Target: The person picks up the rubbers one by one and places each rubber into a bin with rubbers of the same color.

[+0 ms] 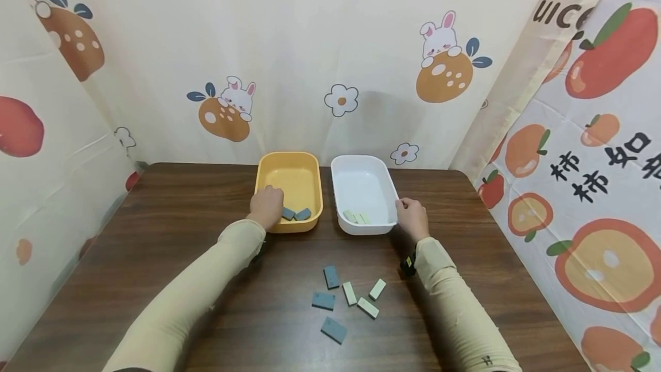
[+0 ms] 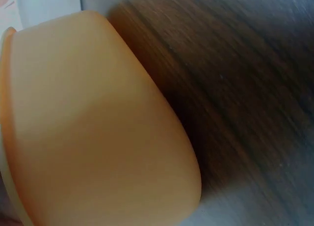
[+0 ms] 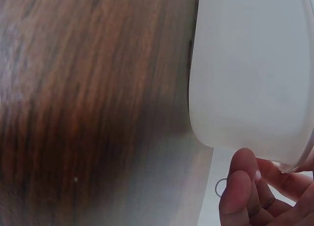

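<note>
My left hand (image 1: 266, 206) grips the left rim of a yellow plastic bin (image 1: 289, 159); its fingertips are hidden in the head view. Near the bin's front wall lie blue-grey blocks (image 1: 303, 214), partly covered by the hand. On the other side, my right hand (image 1: 413, 220) pinches the right rim of a white plastic bin (image 1: 364, 168), its curled fingers (image 3: 238, 194) showing in the right wrist view. Several pale green blocks (image 1: 356, 217) lie at the front inside the white bin. The yellow bin's outer wall (image 2: 93, 123) fills much of the left wrist view.
Three blue-grey blocks (image 1: 323, 301) and three pale green blocks (image 1: 368, 307) lie scattered on the dark wooden table (image 1: 206, 188), between the forearms. A printed curtain (image 1: 310, 45) hangs behind the table, with more printed cloth at both sides.
</note>
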Demonstrator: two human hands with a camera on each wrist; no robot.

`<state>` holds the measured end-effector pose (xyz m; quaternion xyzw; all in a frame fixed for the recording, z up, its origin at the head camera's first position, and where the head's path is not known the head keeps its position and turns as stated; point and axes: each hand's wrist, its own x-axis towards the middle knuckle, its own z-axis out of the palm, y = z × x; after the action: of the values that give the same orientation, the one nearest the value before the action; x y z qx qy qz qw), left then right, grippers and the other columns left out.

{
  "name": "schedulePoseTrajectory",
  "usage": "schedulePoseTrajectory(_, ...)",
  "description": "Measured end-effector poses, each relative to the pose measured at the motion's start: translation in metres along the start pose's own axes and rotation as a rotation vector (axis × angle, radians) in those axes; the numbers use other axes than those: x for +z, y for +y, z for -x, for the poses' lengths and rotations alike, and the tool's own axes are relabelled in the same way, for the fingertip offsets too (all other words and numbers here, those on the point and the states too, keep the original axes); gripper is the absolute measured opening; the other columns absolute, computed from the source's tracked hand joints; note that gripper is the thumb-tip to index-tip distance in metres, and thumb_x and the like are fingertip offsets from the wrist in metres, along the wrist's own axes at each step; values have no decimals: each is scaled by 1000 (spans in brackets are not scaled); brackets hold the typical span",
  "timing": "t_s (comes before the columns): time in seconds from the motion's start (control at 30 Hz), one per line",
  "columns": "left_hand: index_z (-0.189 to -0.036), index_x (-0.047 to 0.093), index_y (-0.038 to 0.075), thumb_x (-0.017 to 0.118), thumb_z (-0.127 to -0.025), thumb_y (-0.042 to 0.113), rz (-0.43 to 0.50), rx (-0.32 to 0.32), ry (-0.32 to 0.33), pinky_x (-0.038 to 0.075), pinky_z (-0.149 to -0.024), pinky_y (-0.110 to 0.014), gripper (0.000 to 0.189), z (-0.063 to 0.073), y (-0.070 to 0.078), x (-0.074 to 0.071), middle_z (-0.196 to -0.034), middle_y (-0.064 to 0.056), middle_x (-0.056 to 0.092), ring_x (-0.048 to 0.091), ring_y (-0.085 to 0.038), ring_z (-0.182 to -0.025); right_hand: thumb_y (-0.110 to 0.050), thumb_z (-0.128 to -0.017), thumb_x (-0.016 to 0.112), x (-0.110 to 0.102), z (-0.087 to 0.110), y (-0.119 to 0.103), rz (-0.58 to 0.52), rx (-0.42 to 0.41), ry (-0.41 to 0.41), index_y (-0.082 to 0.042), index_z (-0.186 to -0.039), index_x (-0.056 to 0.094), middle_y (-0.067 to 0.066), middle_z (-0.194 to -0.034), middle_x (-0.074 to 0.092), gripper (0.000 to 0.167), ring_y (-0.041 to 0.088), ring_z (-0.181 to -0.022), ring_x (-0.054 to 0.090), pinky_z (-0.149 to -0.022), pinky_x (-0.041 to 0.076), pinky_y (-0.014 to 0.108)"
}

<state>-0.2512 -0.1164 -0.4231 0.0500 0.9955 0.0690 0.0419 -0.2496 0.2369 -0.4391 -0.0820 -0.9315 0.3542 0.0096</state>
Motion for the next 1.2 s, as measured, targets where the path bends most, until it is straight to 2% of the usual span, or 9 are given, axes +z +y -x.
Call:
schedulePoseTrajectory(0.1,-89,69,2,48,-95,3,-4,-3,-14,55,-66,-45,21,-1,-1,1,-90,-17,64,63,-29,-81,-28,-102,41,1,0,0,-1,-3,-2,3,-124,63,24,-110,68,43,29,-85,62,-71,48,34)
schedulePoseTrajectory(0.3,-80,66,3,48,-94,2,12,28,-27,54,-60,-40,23,-4,-4,0,-78,-12,65,62,-24,-71,-27,-102,41,0,0,-3,-8,-13,1,4,-123,63,25,-111,68,43,31,-86,62,-75,49,39)
schedulePoseTrajectory(0.57,-72,61,3,44,-96,1,38,83,-51,43,-48,-31,29,-2,-8,-5,-63,-9,57,50,-18,-56,-28,-103,40,-1,3,-5,-8,-4,-21,3,-125,62,24,-116,67,45,32,-95,63,-81,50,43)
schedulePoseTrajectory(0.9,-71,57,5,44,-97,1,56,102,-102,40,-49,-30,29,0,-8,-9,-60,-5,50,46,-18,-56,-27,-103,38,-2,4,-4,-2,-5,-30,4,-126,61,26,-119,65,45,32,-96,62,-82,50,43)
schedulePoseTrajectory(1.0,-72,58,4,45,-96,1,75,123,-89,41,-51,-30,28,0,-10,-8,-61,-6,51,47,-18,-56,-27,-103,39,-2,5,-3,-5,2,-21,4,-126,61,25,-119,65,45,32,-97,62,-83,50,44)
schedulePoseTrajectory(1.2,-74,60,1,43,-94,-3,92,121,-36,41,-52,-30,27,-2,-13,-4,-62,-8,55,47,-18,-56,-28,-103,39,-1,4,-3,-17,0,-23,3,-126,61,25,-120,65,45,33,-98,63,-84,50,44)
